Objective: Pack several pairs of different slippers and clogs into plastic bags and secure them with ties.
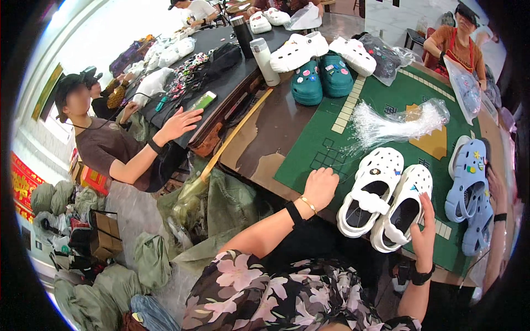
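- The left hand (322,186) rests on the green mat (320,132), fingers curled into a loose fist that holds nothing, just left of the white clogs (386,198).
- The right hand (425,229) lies flat and open against the outer side of the right-hand white clog, fingers straight, touching it but not gripping.
- The white clogs sit side by side near the table's front edge, toes pointing away, heel straps folded forward over the openings; a few small charms (375,171) show on the left one.
- Judgement: the step in hand looks like squaring up this pair. It goes best if the flat right palm presses on the sole's side wall, not the strap, so the clog slides without tipping.
- The left hand could open and brace the other clog from its side, so the two meet evenly instead of pushing each other askew.
- The front edge is close; pushing inward, toward the mat's middle, keeps the heels from slipping off.
- A blue clog pair (469,193) lies just right, with another person's hand (497,190) at it; the white pair should stay apart from it.
- A bundle of clear plastic ties (397,124) lies beyond the toes, and teal clogs (321,77) stand further back.
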`<state>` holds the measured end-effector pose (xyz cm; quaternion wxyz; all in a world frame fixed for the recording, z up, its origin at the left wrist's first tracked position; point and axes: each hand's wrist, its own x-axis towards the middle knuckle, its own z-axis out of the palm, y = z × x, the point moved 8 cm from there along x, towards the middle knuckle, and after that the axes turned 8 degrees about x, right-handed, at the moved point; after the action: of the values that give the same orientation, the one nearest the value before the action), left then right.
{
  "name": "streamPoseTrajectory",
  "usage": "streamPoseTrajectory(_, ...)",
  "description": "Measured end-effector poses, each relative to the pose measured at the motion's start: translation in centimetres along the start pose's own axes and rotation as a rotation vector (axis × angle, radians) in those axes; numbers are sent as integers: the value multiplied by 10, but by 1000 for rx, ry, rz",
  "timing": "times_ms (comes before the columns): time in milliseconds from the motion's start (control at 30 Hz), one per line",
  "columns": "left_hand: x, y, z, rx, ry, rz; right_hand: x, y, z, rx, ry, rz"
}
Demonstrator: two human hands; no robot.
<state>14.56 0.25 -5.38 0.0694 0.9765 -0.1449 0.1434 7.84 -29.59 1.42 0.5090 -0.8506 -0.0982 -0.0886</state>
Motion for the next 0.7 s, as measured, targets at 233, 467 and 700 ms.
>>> streamPoseTrajectory(233,0,-36,-19,-292,-3,-215,-4,7,-8,93,60,65)
streamPoseTrajectory(467,-1,-36,-155,-1011,422,-302,-8,-35,-40,125,275,-197)
streamPoseTrajectory(700,-24,96,-182,-765,201,384,-11,-137,26,28,-43,-426)
